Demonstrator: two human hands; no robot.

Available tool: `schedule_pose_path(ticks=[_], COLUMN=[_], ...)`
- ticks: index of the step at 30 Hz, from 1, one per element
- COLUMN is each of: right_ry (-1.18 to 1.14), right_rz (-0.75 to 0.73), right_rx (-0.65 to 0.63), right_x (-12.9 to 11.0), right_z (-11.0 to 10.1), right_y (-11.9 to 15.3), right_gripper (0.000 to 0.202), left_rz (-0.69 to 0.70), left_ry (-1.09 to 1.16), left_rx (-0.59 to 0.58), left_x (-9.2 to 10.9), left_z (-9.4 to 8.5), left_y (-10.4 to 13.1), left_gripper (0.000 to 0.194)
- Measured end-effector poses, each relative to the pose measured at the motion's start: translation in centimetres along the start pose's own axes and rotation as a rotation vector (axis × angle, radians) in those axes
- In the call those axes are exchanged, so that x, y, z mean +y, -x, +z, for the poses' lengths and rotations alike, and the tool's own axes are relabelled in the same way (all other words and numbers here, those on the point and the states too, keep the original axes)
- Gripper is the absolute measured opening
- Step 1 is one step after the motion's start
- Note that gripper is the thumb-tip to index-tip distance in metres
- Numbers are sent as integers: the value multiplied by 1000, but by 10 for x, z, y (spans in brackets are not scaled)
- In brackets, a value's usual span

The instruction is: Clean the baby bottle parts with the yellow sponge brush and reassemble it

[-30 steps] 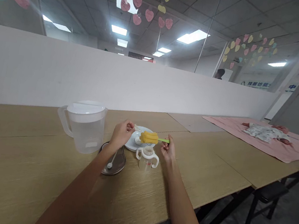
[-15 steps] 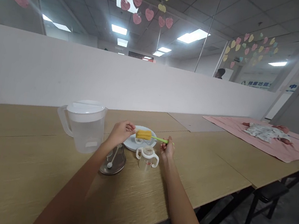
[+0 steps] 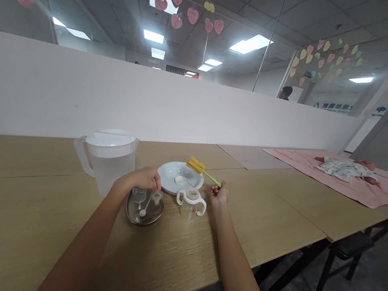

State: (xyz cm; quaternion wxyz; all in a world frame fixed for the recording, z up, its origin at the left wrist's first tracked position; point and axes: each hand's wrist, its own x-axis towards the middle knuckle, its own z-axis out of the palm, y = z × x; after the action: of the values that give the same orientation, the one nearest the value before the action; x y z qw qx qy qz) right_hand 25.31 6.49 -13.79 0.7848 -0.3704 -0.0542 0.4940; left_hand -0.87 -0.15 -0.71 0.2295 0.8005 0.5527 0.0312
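Observation:
My right hand is closed round the green handle of a bottle brush, its yellow sponge head raised over the far right rim of a white plate. My left hand pinches a small translucent piece, which looks like a bottle teat but is blurred, low over a metal tray. A small clear cup and a white stick-like piece lie on that tray. Between the hands, nearer me, an uncapped two-handled baby bottle stands upright. The plate holds a white ring.
A lidded clear pitcher stands on the wooden table at left. On the right, a baby doll lies on a pink cloth. A black stool stands by the table's right edge; a white wall runs behind.
My left hand has moved from the sponge head left and down to the tray, carrying the translucent piece. The brush has tilted, its sponge head rising to the right, away from the plate's middle.

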Motion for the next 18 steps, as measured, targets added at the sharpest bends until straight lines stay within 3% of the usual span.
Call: schedule_pose_path(ticks=[2, 4, 12, 18], right_ry=[3, 2, 28, 44], right_rz=[8, 19, 68, 60], right_rx=[-2, -10, -28, -26], right_x=[1, 1, 1, 1], right_z=[0, 1, -1, -1], right_y=[0, 1, -2, -2], right_gripper=[23, 23, 23, 24], left_rz=[-67, -129, -262, -233], left_ry=[-61, -92, -163, -217], left_rx=[-174, -237, -160, -66], left_x=[-2, -4, -13, -18], left_z=[7, 14, 24, 18], left_y=[-3, -8, -14, -17], left_gripper=[20, 17, 14, 12])
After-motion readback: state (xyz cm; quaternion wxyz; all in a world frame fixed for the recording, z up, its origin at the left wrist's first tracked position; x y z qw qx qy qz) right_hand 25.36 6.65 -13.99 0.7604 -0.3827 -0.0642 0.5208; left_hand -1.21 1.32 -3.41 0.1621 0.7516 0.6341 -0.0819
